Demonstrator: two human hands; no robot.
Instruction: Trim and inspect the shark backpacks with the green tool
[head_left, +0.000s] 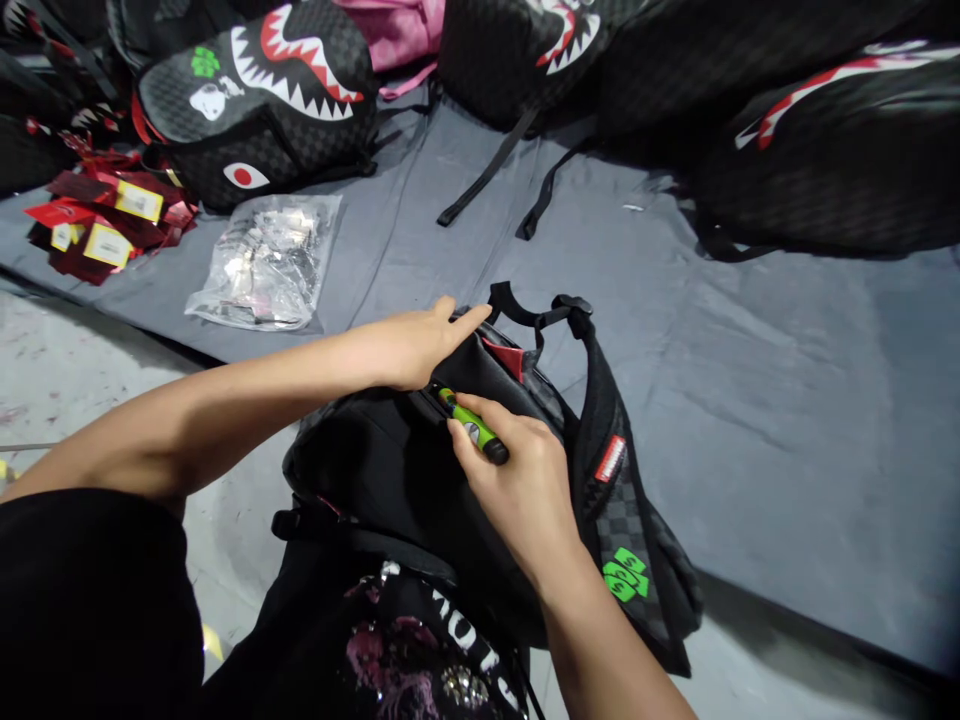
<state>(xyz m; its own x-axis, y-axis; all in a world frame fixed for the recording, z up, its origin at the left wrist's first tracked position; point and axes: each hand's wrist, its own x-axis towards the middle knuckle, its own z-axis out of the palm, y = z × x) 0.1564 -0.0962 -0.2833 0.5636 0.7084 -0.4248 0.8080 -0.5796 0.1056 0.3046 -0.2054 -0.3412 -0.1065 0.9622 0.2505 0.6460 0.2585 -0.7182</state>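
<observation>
A black checkered backpack (390, 470) lies in front of me, half on the grey cloth. My left hand (416, 345) rests on its upper edge, fingers stretched flat and pressing the fabric near the carry handle (536, 315). My right hand (517, 485) is closed round a green and black marker (472, 425), its tip pointing at the backpack's inside just below my left hand. A red lining patch (506, 358) shows by the opening. A green patch (626, 575) and a red label (610, 458) sit on the backpack's side.
A grey cloth (750, 350) covers the floor. Several shark-mouth backpacks (262, 100) line the far edge, with a pink one (397, 30) among them. A clear plastic bag (262, 265) and a pile of red tags (105, 220) lie at left. Bare concrete (60, 370) is lower left.
</observation>
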